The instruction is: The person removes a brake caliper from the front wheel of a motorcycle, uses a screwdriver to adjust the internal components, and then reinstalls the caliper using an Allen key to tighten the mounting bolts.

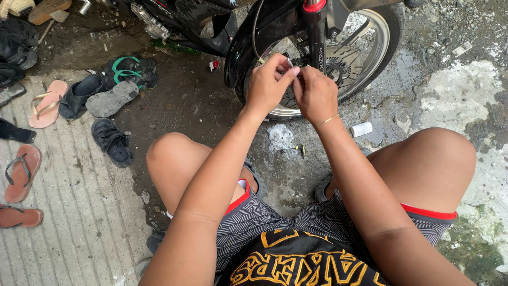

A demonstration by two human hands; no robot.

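Left hand (268,85) and right hand (316,94) meet fingertip to fingertip at the front wheel (365,63), pinching a small part (possibly a cable end), just before the upright fork (316,37).

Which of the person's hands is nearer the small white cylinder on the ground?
Right. The right hand is just above-left of the white cylinder; the left hand lies farther left.
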